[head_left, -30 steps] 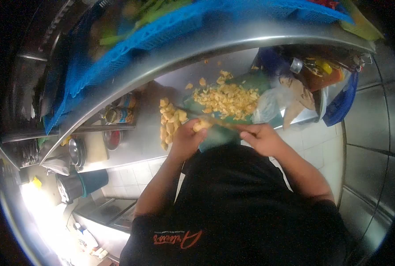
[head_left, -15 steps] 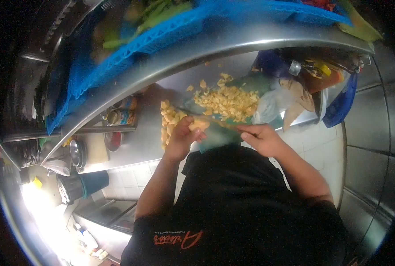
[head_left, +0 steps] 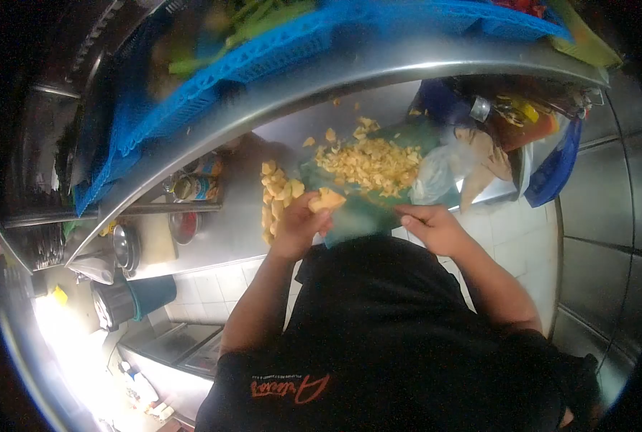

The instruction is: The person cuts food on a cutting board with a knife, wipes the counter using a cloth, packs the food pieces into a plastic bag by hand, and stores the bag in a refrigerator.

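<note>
My left hand (head_left: 299, 225) is closed around a peeled-looking yellow-orange chunk (head_left: 327, 200), whose kind I cannot tell for sure. In my right hand (head_left: 430, 227) is a knife (head_left: 380, 204), its blade thin and blurred, pointing left toward the chunk. Beneath both hands lies a green cutting board (head_left: 357, 225). A heap of small, thin yellow cut pieces (head_left: 371, 167) covers the board's far part. Larger yellow chunks (head_left: 273, 193) are gathered on the metal counter just left of my left hand.
A metal shelf edge (head_left: 378, 70) curves across above the counter, with a blue plastic basket (head_left: 278, 49) of green vegetables on it. Clear plastic bags (head_left: 436, 173) lie right of the heap. Cans (head_left: 184, 189) and a red-filled bowl (head_left: 184, 227) stand at the left.
The knife has drawn away to the right and down from the chunk, and my right hand has shifted slightly right. My left hand still holds the chunk, now more exposed.
</note>
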Motion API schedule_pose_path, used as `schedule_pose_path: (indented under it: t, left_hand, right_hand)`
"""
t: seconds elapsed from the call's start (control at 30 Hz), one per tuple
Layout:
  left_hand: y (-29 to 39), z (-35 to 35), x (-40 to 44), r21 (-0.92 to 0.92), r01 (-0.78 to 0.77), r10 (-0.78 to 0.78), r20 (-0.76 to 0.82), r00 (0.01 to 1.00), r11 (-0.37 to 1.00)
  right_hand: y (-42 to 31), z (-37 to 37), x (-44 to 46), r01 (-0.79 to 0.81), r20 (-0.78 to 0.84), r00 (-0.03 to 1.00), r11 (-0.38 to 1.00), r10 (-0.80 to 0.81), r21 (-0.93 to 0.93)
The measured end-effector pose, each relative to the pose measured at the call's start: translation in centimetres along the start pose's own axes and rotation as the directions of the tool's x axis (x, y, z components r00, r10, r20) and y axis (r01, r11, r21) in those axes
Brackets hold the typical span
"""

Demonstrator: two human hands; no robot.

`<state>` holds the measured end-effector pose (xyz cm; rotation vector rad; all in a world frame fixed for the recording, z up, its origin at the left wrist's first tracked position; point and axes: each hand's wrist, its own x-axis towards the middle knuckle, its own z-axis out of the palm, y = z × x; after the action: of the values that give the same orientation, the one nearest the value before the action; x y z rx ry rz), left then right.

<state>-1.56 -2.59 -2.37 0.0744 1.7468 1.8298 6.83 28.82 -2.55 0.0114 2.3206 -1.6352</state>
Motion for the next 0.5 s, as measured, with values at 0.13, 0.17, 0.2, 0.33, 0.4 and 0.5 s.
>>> schedule_pose_path:
  t: [0.13,0.17,0.2,0.33,0.4,0.5]
  left_hand:
    - [2.7,2.0,-0.6,0.334,0.020,0.007,-0.080,0.997,0.942]
    - [3.0,2.5,-0.9,0.337,-0.016,0.050,-0.094,0.994,0.941]
    - [2.8,2.4,-1.0,0.371,-0.024,0.058,-0.079,0.995,0.928]
    - [2.6,1.8,-1.4,0.440,-0.039,0.072,-0.058,0.996,0.897]
    - [2.9,1.9,-1.5,0.498,-0.049,0.107,-0.089,0.990,0.866]
    - [2.9,2.5,-2.2,0.652,-0.050,0.210,-0.170,0.963,0.756]
  right_hand:
    - [-5.8,0.3,-0.2,0.142,0.045,0.990,0.970,-0.136,-0.195]
    - [-6.1,0.4,-0.3,0.188,0.052,0.982,0.949,-0.181,-0.254]
    - [-6.0,0.4,-0.4,0.192,0.042,0.981,0.945,-0.187,-0.264]
    - [-3.3,0.3,0.7,-0.005,0.014,1.000,0.910,0.012,-0.416]
    - [-0.6,-0.3,0.6,-0.192,-0.059,0.981,0.914,0.183,-0.357]
    - [0.2,-0.3,-0.2,-0.135,-0.061,0.990,0.984,0.129,-0.113]
